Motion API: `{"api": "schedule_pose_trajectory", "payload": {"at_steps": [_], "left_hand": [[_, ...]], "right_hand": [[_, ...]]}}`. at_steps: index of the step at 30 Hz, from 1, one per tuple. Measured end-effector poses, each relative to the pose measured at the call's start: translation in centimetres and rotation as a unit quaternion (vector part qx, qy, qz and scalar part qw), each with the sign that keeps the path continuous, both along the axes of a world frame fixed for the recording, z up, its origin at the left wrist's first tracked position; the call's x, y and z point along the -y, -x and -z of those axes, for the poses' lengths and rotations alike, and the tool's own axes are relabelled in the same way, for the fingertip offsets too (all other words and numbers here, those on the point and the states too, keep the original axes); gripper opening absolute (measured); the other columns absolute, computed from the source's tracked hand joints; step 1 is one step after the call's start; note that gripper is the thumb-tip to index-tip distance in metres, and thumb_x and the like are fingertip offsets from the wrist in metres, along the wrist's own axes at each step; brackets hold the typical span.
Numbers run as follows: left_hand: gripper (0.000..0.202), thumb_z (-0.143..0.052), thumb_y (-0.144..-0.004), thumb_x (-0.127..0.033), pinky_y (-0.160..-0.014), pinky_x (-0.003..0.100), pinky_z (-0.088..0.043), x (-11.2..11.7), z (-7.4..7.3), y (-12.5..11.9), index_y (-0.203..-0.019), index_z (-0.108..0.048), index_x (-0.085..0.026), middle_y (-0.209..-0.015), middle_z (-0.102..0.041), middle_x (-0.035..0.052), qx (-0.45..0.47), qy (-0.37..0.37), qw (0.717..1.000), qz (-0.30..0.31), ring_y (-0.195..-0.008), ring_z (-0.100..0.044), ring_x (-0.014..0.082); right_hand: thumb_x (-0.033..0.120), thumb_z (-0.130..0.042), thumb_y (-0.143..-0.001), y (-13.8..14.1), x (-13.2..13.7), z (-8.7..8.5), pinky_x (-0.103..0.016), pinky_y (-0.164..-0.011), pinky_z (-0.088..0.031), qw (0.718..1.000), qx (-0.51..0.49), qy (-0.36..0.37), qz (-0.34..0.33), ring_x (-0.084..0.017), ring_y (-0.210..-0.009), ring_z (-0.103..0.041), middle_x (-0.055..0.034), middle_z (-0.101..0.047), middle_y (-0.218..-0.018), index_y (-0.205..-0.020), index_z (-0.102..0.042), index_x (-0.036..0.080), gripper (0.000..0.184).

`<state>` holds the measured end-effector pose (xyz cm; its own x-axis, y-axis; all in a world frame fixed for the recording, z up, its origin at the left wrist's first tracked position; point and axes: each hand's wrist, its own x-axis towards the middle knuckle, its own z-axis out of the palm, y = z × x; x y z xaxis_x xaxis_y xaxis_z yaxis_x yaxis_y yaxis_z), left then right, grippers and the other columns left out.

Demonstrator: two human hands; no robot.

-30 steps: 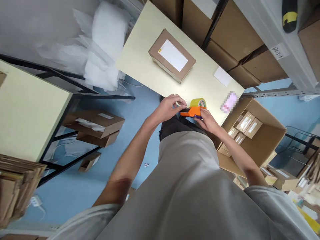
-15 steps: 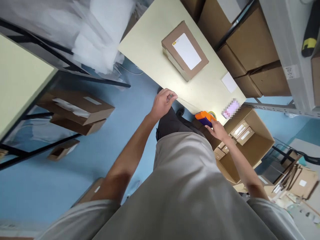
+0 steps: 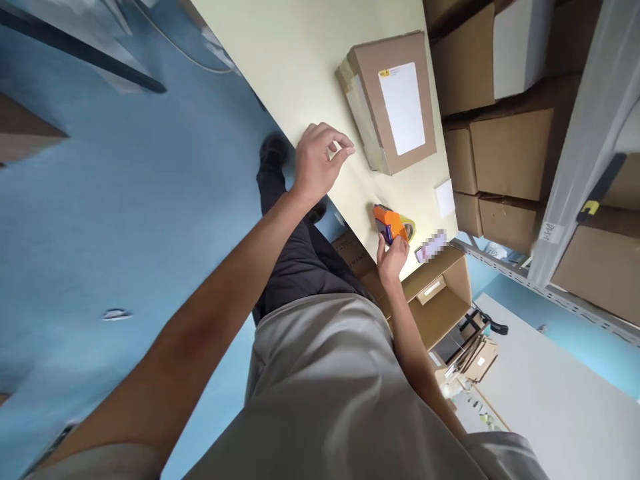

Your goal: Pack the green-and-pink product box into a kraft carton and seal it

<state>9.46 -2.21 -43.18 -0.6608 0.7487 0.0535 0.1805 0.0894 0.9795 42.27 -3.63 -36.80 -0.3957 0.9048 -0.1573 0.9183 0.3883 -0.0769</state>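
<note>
My left hand (image 3: 324, 157) is over the table, thumb and forefinger pinched together just left of a taped cardboard box (image 3: 427, 87). A faint clear strip ran from this pinch to the dispenser a moment before; the strip is hard to make out now. The box lies on the table with a large white label (image 3: 403, 110) facing up and tape along its near side. My right hand (image 3: 393, 259) is closed on the orange and purple tape dispenser (image 3: 391, 223) close to the table edge. A yellowish tape roll (image 3: 410, 229) shows at the dispenser's far side.
The pale table (image 3: 300, 60) carries a white card (image 3: 445, 198) and a blurred phone-like item (image 3: 431, 247). An open carton (image 3: 445, 320) stands beyond the table's right end. Shelves of cardboard boxes (image 3: 510, 157) line the far side. Blue floor (image 3: 165, 220) lies to the left.
The view has shifted closer to the table and turned. My left hand has moved from the table edge to beside the box. The dispenser now is farther over the tabletop.
</note>
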Motion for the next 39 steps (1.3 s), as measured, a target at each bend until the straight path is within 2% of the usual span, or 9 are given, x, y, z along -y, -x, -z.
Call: {"api": "schedule_pose_trajectory", "payload": {"at_steps": [8, 13, 19, 24, 28, 31, 34, 36, 39], "left_hand": [[0.050, -0.061, -0.111, -0.078, -0.091, 0.044, -0.060, -2.7, 0.4, 0.4, -0.097, -0.076, -0.032, -0.101, -0.081, 0.0041, 0.008, -0.045, 0.999, 0.005, -0.094, -0.069, 0.0236], [0.049, -0.064, -0.105, -0.084, -0.095, 0.043, -0.063, -3.8, 0.7, 0.4, -0.099, -0.074, -0.037, -0.096, -0.078, 0.0037, 0.040, -0.057, 0.997, 0.015, -0.096, -0.067, 0.0238], [0.045, -0.072, -0.104, -0.078, -0.097, 0.045, -0.065, -4.6, 0.3, -0.5, -0.097, -0.078, -0.034, -0.102, -0.079, 0.0065, 0.067, -0.043, 0.997, -0.015, -0.107, -0.070, 0.0265], [0.038, -0.081, -0.104, -0.068, -0.115, 0.048, -0.063, -4.9, -0.2, -1.1, -0.101, -0.083, -0.030, -0.104, -0.080, 0.0051, 0.068, -0.019, 0.997, -0.037, -0.113, -0.073, 0.0260], [0.050, -0.086, -0.096, -0.076, -0.110, 0.047, -0.067, -5.4, 0.9, -1.5, -0.111, -0.083, -0.028, -0.135, -0.076, 0.0095, 0.124, -0.009, 0.987, -0.100, -0.118, -0.076, 0.0257], [0.068, -0.085, -0.093, -0.082, -0.108, 0.046, -0.068, -5.8, 1.4, -2.5, -0.137, -0.075, -0.031, -0.153, -0.069, 0.0116, 0.213, -0.024, 0.959, -0.187, -0.128, -0.077, 0.0283], [0.080, -0.062, -0.100, -0.094, -0.113, 0.049, -0.068, -6.8, -0.2, -5.4, -0.150, -0.065, -0.030, -0.143, -0.073, 0.0127, 0.270, -0.031, 0.930, -0.248, -0.127, -0.080, 0.0293], [0.080, -0.057, -0.104, -0.093, -0.125, 0.050, -0.062, -7.8, -2.1, -8.1, -0.153, -0.063, -0.030, -0.152, -0.072, 0.0136, 0.279, -0.011, 0.937, -0.211, -0.142, -0.075, 0.0313], [0.085, -0.071, -0.102, -0.083, -0.140, 0.050, -0.048, -9.2, -4.1, -11.1, -0.167, -0.055, -0.031, -0.175, -0.058, 0.0156, 0.233, 0.012, 0.965, -0.120, -0.169, -0.053, 0.0345]], "right_hand": [[0.048, -0.045, -0.124, 0.8, -0.4, 2.5, -0.059, -0.109, -0.061, 0.995, 0.065, -0.070, -0.014, -0.040, -0.111, -0.076, -0.0228, -0.075, -0.102, -0.114, -0.071, 0.012, 0.045], [0.046, -0.046, -0.123, 1.4, -0.6, 2.8, -0.060, -0.113, -0.060, 0.995, 0.081, -0.058, 0.001, -0.039, -0.113, -0.076, -0.0246, -0.075, -0.107, -0.117, -0.071, 0.011, 0.044], [0.046, -0.046, -0.123, 1.5, -0.6, 3.5, -0.062, -0.111, -0.061, 0.996, 0.075, -0.049, 0.023, -0.041, -0.113, -0.077, -0.0241, -0.075, -0.102, -0.114, -0.072, 0.012, 0.043], [0.051, -0.043, -0.123, 1.4, -0.3, 3.7, -0.065, -0.110, -0.061, 0.998, 0.034, -0.052, 0.021, -0.041, -0.111, -0.077, -0.0234, -0.076, -0.100, -0.117, -0.073, 0.012, 0.050], [0.051, -0.045, -0.123, 1.7, -0.1, 3.5, -0.066, -0.112, -0.060, 0.999, 0.020, -0.039, 0.012, -0.041, -0.114, -0.077, -0.0245, -0.077, -0.104, -0.117, -0.073, 0.013, 0.048], [0.049, -0.048, -0.123, 2.1, 0.2, 3.4, -0.063, -0.111, -0.061, 0.999, 0.023, -0.044, 0.014, -0.039, -0.109, -0.077, -0.0229, -0.077, -0.101, -0.113, -0.073, 0.014, 0.044], [0.045, -0.049, -0.123, 2.2, 0.4, 3.3, -0.060, -0.113, -0.061, 0.998, 0.032, -0.042, 0.020, -0.037, -0.110, -0.078, -0.0234, -0.078, -0.105, -0.118, -0.073, 0.012, 0.041], [0.043, -0.052, -0.122, 2.2, 0.5, 3.2, -0.058, -0.114, -0.060, 0.999, 0.034, -0.035, 0.024, -0.037, -0.112, -0.078, -0.0244, -0.079, -0.109, -0.121, -0.073, 0.011, 0.039], [0.044, -0.056, -0.121, 2.1, 0.6, 2.7, -0.057, -0.113, -0.061, 0.999, 0.019, -0.032, 0.024, -0.035, -0.106, -0.078, -0.0210, -0.078, -0.102, -0.115, -0.075, 0.013, 0.036]]}}
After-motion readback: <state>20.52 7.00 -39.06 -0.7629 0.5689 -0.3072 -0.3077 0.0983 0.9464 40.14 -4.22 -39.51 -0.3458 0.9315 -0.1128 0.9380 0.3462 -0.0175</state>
